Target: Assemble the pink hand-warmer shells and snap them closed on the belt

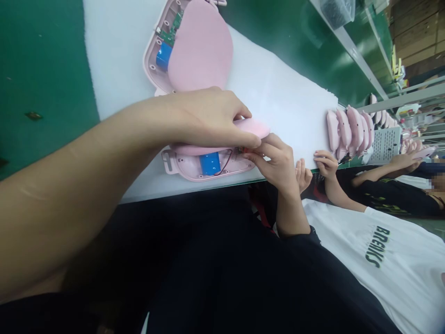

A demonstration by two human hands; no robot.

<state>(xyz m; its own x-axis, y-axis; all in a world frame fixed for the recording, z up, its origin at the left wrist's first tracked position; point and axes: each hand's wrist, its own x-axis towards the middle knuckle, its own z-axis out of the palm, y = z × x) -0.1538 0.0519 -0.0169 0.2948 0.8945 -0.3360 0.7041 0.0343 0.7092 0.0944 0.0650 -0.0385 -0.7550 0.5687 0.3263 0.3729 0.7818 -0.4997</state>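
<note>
Bare forearm (66, 195) led to the left hand (208, 113), pinching a smooth pink cover (256, 126) over an open pink plastic shell (189, 170), centre; the right hand (276, 162) seemingly pinched a small inner part, next needing the thin wire (228, 162) clear.

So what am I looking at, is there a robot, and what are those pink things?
No robot here, just a person working with bare hands. There is one picture, from a camera on their head, looking down. The people nearby look sideways in it.

The left hand holds a pink lid above an open pink case. Inside are a blue block and a thin dark wire. The right hand reaches in at the case's end, but I can't see exactly what its fingertips pinch.

Another open case lies on the white mat, partly covered by a smooth pink piece. More pink cases stand in a row farther along, near another person's hands.
</note>
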